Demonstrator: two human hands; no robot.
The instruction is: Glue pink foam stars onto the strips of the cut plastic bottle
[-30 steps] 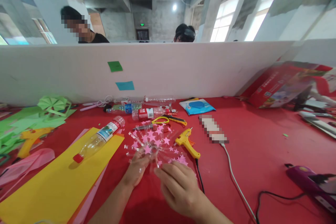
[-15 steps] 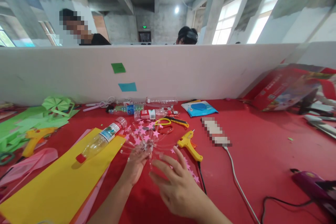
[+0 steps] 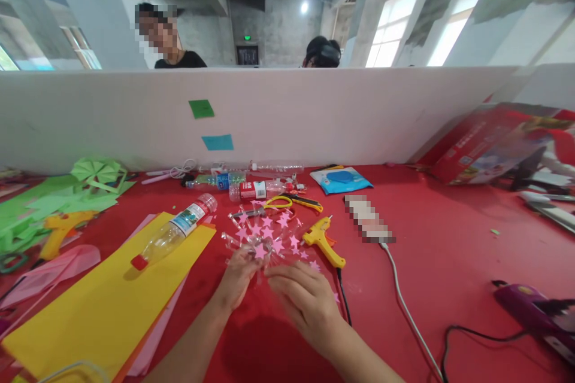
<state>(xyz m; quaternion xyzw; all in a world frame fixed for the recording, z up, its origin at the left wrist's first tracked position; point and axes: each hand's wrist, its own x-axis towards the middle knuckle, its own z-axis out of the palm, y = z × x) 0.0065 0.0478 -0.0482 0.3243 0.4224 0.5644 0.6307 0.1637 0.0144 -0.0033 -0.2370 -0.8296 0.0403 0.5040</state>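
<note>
My left hand [image 3: 239, 277] is closed round the base of a cut clear plastic bottle [image 3: 233, 242], whose thin strips fan outward like a flower. Pink paper stars [image 3: 260, 251] sit on many of the strips and in the middle. Close by on the right is my right hand [image 3: 299, 293], fingers drawn together and bent toward the bottle. Its fingertips are at the lower strips, and what they pinch, if anything, is hidden. Beyond it a yellow glue gun [image 3: 324, 244] lies on the table, with more pink stars [image 3: 315, 265] near it.
On the red table [image 3: 417, 287] lie yellow paper [image 3: 94, 305] with a plastic bottle [image 3: 179, 227], several more bottles [image 3: 258, 190], a box cutter [image 3: 305, 202], a wipes pack [image 3: 341, 180], a phone [image 3: 366, 218] on a cable and green paper [image 3: 36, 209]. A white partition [image 3: 287, 114] stands behind.
The stars and strips now face me more, as the bottle has turned. My right hand's spread fingers have come together and closed in on it. The view has tilted slightly.
</note>
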